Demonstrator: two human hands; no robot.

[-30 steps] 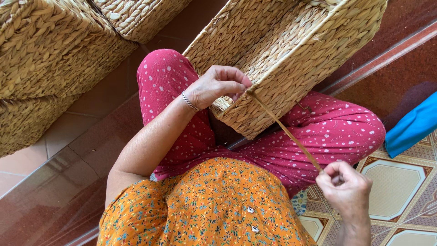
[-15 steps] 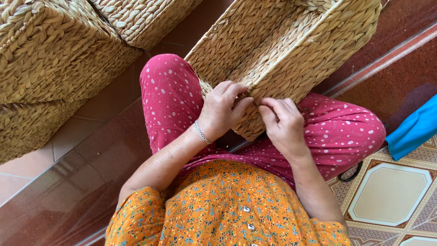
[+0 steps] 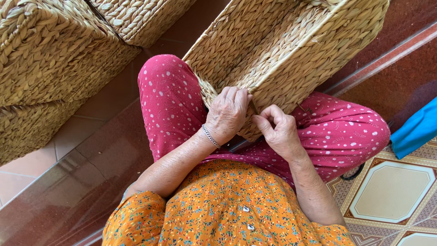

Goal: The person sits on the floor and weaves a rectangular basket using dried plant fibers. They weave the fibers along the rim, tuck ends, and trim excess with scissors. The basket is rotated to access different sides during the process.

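Note:
A rectangular woven straw basket (image 3: 291, 50) rests tilted on my lap, across red dotted trousers. My left hand (image 3: 227, 114), with a thin silver bracelet on the wrist, clasps the basket's near corner. Right beside it, my right hand (image 3: 277, 132) pinches a thin straw strand (image 3: 254, 107) at that same corner edge. The two hands nearly touch. The strand's length is mostly hidden between the fingers.
Two more woven baskets, a large one (image 3: 50, 59) and another (image 3: 136, 18), stand stacked at the upper left on a reddish tiled floor (image 3: 82, 182). A blue cloth (image 3: 416, 130) lies at the right edge. Patterned floor tiles (image 3: 391, 191) show at the lower right.
A second ago my right hand was out at the lower right, pulling a long strand taut from the basket. It has since come up to the corner beside my left hand.

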